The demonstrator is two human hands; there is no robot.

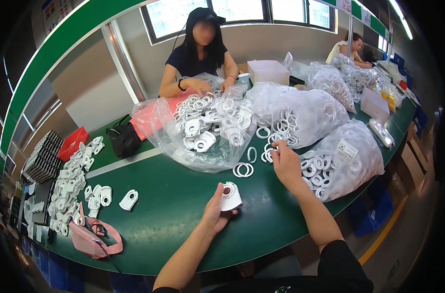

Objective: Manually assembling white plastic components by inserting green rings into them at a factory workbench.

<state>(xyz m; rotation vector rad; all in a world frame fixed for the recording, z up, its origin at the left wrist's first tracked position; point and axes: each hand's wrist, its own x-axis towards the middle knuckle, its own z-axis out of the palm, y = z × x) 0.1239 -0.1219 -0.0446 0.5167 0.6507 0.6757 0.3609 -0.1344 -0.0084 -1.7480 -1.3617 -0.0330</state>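
Note:
My left hand (215,211) is wrapped round a white plastic housing (230,197), a flat piece with a round hole and a raised collar, held just above the green table. Farther right, my right hand (287,163) has its fingertips pinched at a white ring (267,155) at the edge of a loose group of rings. Two overlapping rings (243,170) lie on the table between my hands, with another ring (252,154) just beyond them. The rings spill from the mouth of a clear plastic bag (320,115).
An open clear bag of white housings (198,129) lies ahead, where a co-worker (198,63) has both hands. Another bag of round parts (356,156) sits right. Leftward are a single housing (129,200), a heap of housings (68,193), a pink pouch (88,239) and a red bin (73,144).

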